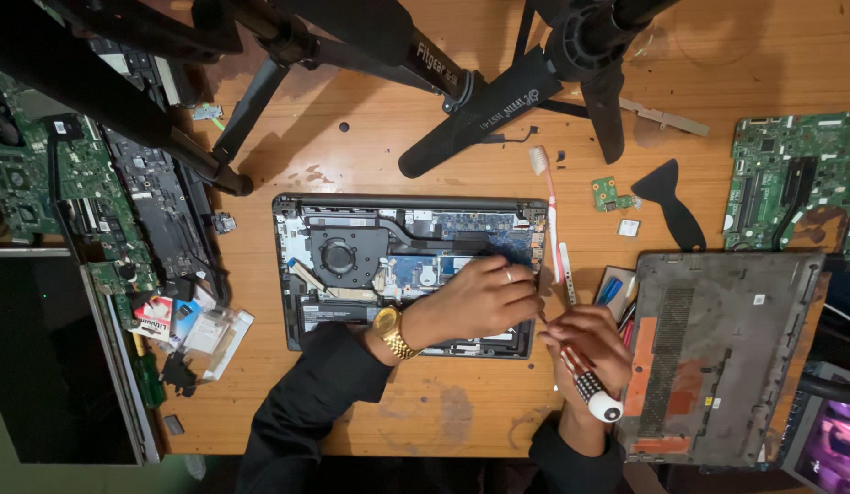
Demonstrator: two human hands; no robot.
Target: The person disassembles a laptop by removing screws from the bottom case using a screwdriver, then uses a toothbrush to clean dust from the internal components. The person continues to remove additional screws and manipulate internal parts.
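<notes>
An opened laptop [352,256] lies bottom-up on the wooden table, its fan, heat pipe and circuit board exposed. My left hand [484,297], with a gold watch and a ring, rests on the laptop's right side, fingers curled together over the board. My right hand [590,343] is shut on a screwdriver [590,389] with a red-and-white striped handle and a white cap; its tip points up-left toward the laptop's right edge, under my left fingers. What my left fingers pinch is hidden.
A toothbrush [548,206] lies by the laptop's right edge. The removed bottom cover [727,348] sits at right, a motherboard [791,178] above it, a black pry tool [672,206] and small green board [610,193] between. Tripod legs [462,119] cross the top. Boards and a screen panel [50,357] fill the left.
</notes>
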